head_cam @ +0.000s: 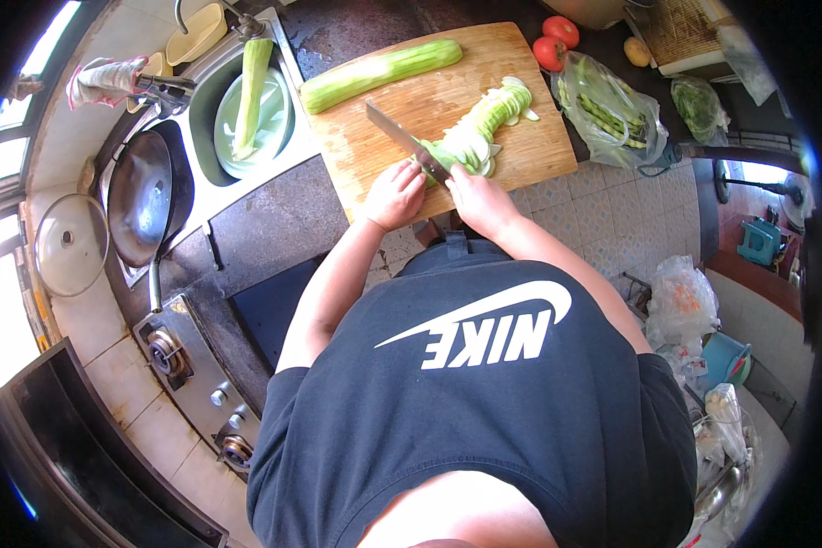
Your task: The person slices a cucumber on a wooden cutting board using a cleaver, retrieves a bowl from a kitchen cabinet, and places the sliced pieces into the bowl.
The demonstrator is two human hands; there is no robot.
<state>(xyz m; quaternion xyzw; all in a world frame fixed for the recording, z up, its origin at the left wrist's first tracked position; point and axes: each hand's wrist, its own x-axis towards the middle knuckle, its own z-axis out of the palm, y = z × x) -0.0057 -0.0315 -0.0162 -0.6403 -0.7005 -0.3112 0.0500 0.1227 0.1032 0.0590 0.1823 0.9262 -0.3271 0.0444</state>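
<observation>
A wooden cutting board [377,147] lies before me. My right hand [483,202] grips the handle of a kitchen knife [401,133], its blade angled up and to the left. Curled beside the blade, my left hand [397,195] holds a small green gourd piece [430,179], mostly hidden by the fingers. Thin pale-green gourd slices [486,123] trail in an overlapping row from the blade towards the board's upper right. A whole peeled gourd [383,72] rests along the board's far edge.
Left of the board, a sink [202,130] holds a basin [284,130] with another peeled gourd [252,89] leaning in it. A wok [140,198] and gas stove [198,370] lie farther left. Tomatoes [549,53] and bagged green beans [603,113] sit at the right.
</observation>
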